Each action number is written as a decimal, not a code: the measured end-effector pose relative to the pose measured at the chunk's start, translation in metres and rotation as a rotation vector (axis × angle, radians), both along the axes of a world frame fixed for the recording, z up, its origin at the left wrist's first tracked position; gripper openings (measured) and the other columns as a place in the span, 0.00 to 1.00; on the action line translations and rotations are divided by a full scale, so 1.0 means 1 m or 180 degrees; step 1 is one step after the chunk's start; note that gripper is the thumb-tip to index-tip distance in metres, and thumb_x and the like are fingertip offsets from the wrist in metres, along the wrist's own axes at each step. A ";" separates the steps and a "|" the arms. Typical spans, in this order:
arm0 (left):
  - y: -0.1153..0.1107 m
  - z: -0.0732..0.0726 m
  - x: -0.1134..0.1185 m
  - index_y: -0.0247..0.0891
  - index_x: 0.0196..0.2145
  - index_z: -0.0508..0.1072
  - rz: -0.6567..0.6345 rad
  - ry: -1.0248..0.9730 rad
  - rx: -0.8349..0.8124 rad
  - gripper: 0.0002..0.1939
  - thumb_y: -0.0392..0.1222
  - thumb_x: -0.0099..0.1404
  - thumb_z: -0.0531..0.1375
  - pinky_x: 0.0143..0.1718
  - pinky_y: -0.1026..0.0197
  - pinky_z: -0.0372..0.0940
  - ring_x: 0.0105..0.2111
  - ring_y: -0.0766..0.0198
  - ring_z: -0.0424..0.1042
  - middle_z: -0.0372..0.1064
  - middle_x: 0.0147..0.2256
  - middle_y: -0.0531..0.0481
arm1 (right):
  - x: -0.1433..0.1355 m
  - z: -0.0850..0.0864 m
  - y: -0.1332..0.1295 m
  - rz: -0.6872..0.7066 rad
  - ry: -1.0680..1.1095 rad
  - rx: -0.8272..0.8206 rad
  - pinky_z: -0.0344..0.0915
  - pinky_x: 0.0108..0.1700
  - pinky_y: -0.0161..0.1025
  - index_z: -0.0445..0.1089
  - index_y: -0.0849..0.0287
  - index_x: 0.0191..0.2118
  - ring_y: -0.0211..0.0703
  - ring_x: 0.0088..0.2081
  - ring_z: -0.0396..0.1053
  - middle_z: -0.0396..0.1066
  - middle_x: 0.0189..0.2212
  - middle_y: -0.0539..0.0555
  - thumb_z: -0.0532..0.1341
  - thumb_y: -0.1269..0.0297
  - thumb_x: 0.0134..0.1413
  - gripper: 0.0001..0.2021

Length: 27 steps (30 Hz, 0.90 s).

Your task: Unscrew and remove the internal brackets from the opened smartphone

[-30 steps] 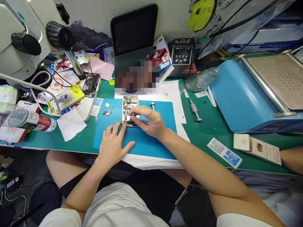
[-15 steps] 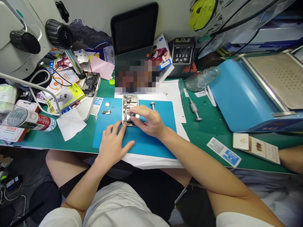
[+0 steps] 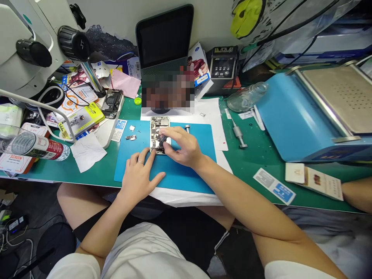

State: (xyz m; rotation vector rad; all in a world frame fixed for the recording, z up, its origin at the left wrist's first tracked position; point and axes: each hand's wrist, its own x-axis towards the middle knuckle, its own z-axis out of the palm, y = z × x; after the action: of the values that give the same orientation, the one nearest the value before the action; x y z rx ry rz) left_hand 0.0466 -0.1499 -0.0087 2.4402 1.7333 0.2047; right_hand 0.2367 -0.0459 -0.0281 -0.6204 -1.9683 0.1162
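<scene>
2 hands [image 3: 138, 174] [image 3: 186, 145], 2 blue-grey cards [image 3: 119, 130] [image 3: 274, 186], 1 mat [image 3: 180, 178].

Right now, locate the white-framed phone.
In the head view, the phone lies left of centre at the blue mat's far edge, left hand at its near end, right hand over it.

Green tabletop [image 3: 244, 162] before a pale wall [image 3: 215, 23]
</scene>
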 end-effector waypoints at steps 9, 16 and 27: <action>0.000 0.000 0.000 0.40 0.71 0.59 0.0013 -0.0022 -0.0027 0.36 0.62 0.73 0.55 0.56 0.45 0.64 0.58 0.44 0.61 0.58 0.68 0.40 | 0.001 0.001 0.000 0.0155 0.0063 -0.0124 0.80 0.50 0.46 0.58 0.48 0.69 0.49 0.51 0.78 0.77 0.52 0.58 0.59 0.72 0.64 0.30; 0.000 -0.001 0.000 0.39 0.71 0.59 0.0018 0.0015 -0.0006 0.37 0.62 0.74 0.54 0.55 0.45 0.64 0.58 0.44 0.61 0.58 0.68 0.40 | 0.001 -0.001 0.000 0.0129 -0.0064 -0.0072 0.81 0.48 0.44 0.57 0.47 0.70 0.47 0.50 0.78 0.78 0.51 0.57 0.63 0.68 0.64 0.31; 0.000 0.000 0.000 0.39 0.71 0.59 0.0016 0.0017 -0.0005 0.37 0.62 0.73 0.55 0.56 0.45 0.64 0.58 0.44 0.61 0.58 0.68 0.40 | 0.002 0.001 -0.001 0.0142 -0.0093 -0.0188 0.80 0.50 0.48 0.55 0.46 0.70 0.50 0.53 0.78 0.77 0.54 0.57 0.61 0.71 0.64 0.32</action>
State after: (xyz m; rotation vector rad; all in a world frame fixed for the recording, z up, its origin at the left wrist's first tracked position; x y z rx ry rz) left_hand 0.0466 -0.1501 -0.0091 2.4377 1.7413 0.1974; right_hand 0.2385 -0.0468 -0.0272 -0.6198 -2.0136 0.1943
